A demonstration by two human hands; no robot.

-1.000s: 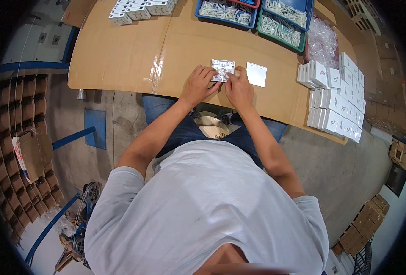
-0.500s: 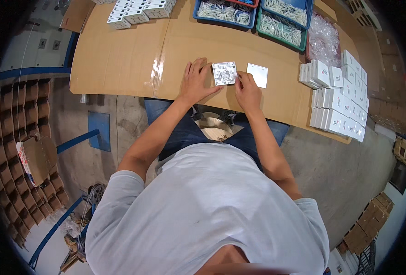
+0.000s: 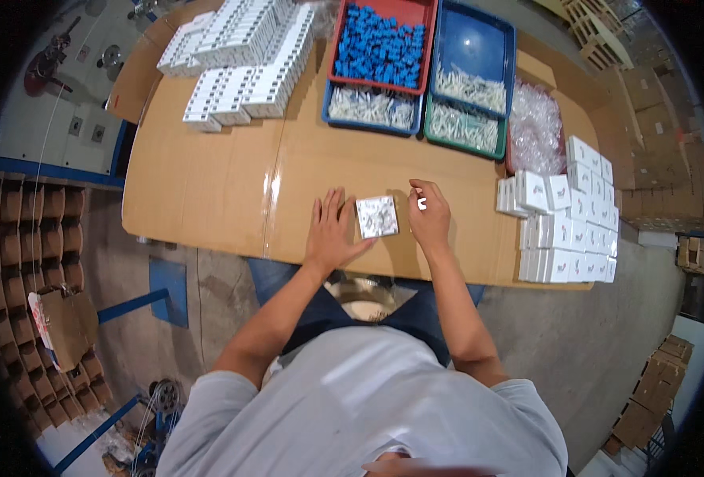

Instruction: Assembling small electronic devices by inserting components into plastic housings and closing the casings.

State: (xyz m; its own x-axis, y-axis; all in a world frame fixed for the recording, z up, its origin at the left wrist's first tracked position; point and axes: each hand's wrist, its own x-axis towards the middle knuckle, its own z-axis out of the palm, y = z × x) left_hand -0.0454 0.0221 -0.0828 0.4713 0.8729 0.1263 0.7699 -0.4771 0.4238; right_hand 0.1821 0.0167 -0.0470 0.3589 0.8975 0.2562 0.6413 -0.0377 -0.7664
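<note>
A small square white item [image 3: 377,217] with grey, uneven parts in its face lies on the cardboard-covered table. To its left rests my left hand [image 3: 332,234], its fingers spread flat and its thumb reaching to the item's lower edge. My right hand [image 3: 430,216] is on the other side, a little apart from it, with thumb and fingers curled into a pinch. A small white patch [image 3: 422,203] shows in the gap between them. I cannot tell whether that is something pinched or the white square plate under the hand.
Stacked white boxes [image 3: 244,91] stand at the far left, and more white boxes [image 3: 562,238] at the right edge. At the back are a red tray [image 3: 340,70] of blue parts, blue and green trays [image 3: 467,148] of white parts, and clear plastic bags [image 3: 536,131].
My view has tilted, showing more of the table's back. My right hand has moved off the square item to the right, over where the white square plate lay. My left hand stays beside the item.
</note>
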